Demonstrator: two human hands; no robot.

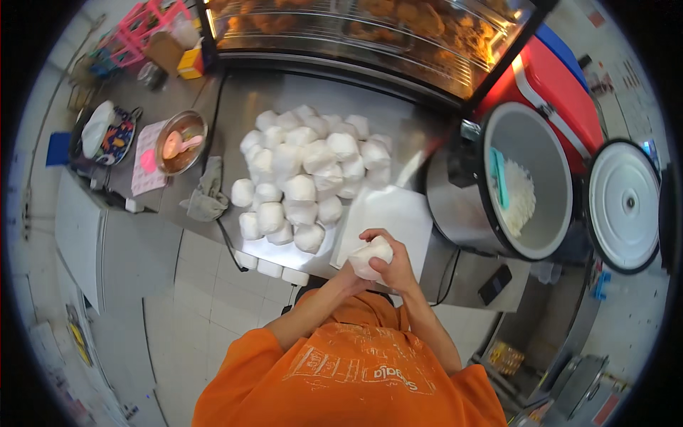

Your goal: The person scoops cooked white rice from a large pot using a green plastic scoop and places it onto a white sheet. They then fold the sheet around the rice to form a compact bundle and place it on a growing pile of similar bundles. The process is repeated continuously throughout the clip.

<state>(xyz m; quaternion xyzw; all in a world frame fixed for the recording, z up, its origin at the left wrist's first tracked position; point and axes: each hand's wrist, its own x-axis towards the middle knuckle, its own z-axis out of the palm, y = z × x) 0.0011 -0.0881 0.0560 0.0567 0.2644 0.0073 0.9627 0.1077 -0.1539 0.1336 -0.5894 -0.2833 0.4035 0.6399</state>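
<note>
Both my hands are around a bundle wrapped in white paper (368, 257), held just above the counter's front edge. My left hand (353, 283) supports it from below, its fingers mostly hidden. My right hand (399, 264) wraps around its right side, with thumb and fingers against the paper. Beneath and beyond them lies a stack of flat white paper sheets (397, 216). To the left, similar white wrapped bundles (301, 188) are piled up, several of them on top of others. What they contain is hidden.
At right, an open rice cooker (549, 208) holds white rice (518, 200) and a turquoise scoop (499, 176). Its lid (624, 205) hangs open. A phone (495, 284), grey cloth (207, 195) and metal bowl (184, 120) lie around. A lit glass food cabinet (341, 58) stands behind.
</note>
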